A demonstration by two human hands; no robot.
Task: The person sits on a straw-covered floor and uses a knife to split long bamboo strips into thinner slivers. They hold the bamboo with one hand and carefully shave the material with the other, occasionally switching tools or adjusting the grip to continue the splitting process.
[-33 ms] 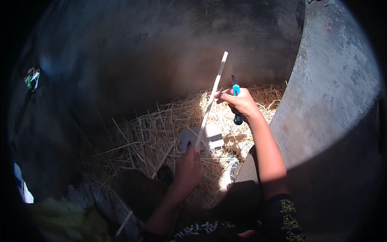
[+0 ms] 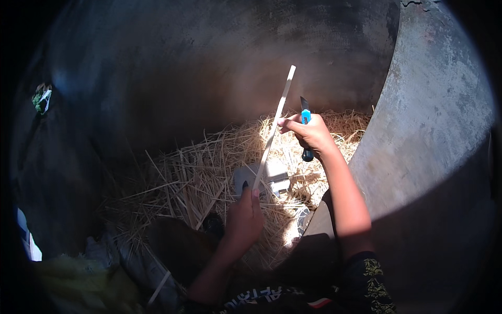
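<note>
A thin, pale strip, apparently of wood or bamboo (image 2: 274,124), slants up and away in front of me. Its lower end is gripped between the thumb and fingers of my left hand (image 2: 244,217). A small dark pointed tip (image 2: 245,184) sticks up from this same hand; its kind I cannot make out. Closed round a blue and black utility knife (image 2: 306,116) is my right hand (image 2: 315,135), with the blade pointing up, apart from the strip. The right thumb and fingertip touch the strip near its middle.
Loose straw-like shavings (image 2: 193,167) cover the ground below my hands. Among them lies a grey block-like thing (image 2: 277,175) in sunlight. A curved grey wall (image 2: 429,104) rises close on the right, and a dark wall (image 2: 209,68) stands ahead. Yellowish cloth (image 2: 83,282) lies at lower left.
</note>
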